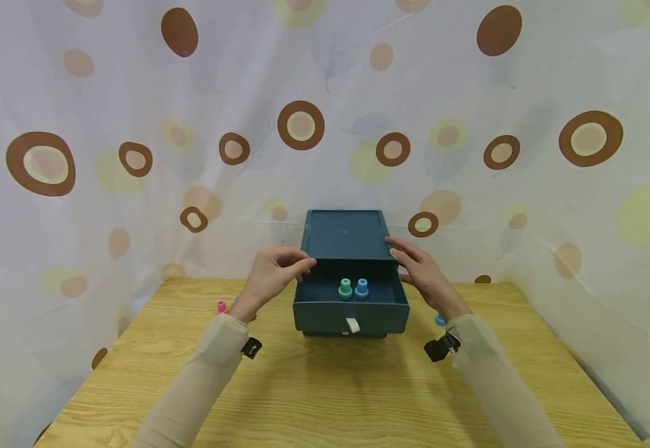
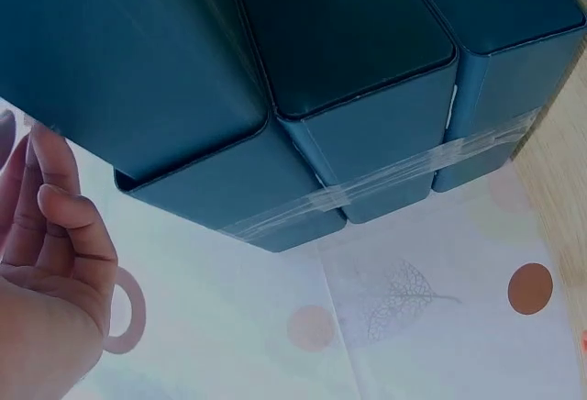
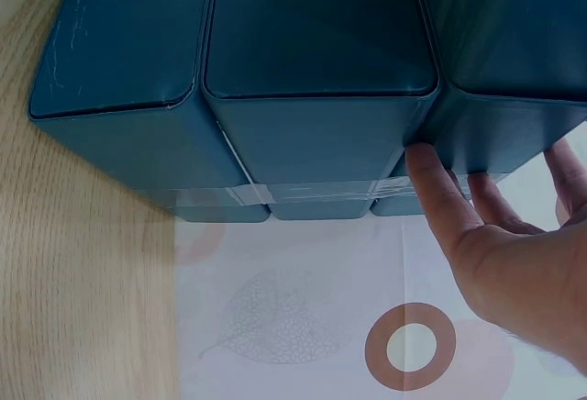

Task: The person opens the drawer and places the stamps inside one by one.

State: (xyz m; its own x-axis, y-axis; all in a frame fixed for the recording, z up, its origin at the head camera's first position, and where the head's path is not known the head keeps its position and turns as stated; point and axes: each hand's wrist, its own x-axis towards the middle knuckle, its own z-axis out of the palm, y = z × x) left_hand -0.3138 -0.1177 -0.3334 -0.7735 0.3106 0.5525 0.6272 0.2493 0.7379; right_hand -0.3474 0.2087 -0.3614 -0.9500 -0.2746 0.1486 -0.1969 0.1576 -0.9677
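A dark blue drawer unit (image 1: 346, 235) stands on the table with its top drawer (image 1: 322, 317) pulled out. Inside that drawer sit a green stepped peg (image 1: 345, 290) and a blue stepped peg (image 1: 362, 290), side by side and upright. My left hand (image 1: 271, 274) is at the drawer's left rim, fingers loosely bent, with nothing seen in its grasp; whether it touches the rim I cannot tell. On the unit's right side rests my right hand (image 1: 427, 277), fingertips (image 3: 424, 157) against the casing. In the left wrist view, the left hand (image 2: 60, 262) is beside the drawer's corner.
A pink peg (image 1: 221, 307) stands on the wooden table (image 1: 325, 398) left of the unit, partly behind the left wrist. A blue piece (image 1: 439, 320) lies at the right, partly covered by the right arm. Clear tape (image 2: 394, 175) binds the stacked drawers. A patterned curtain hangs behind.
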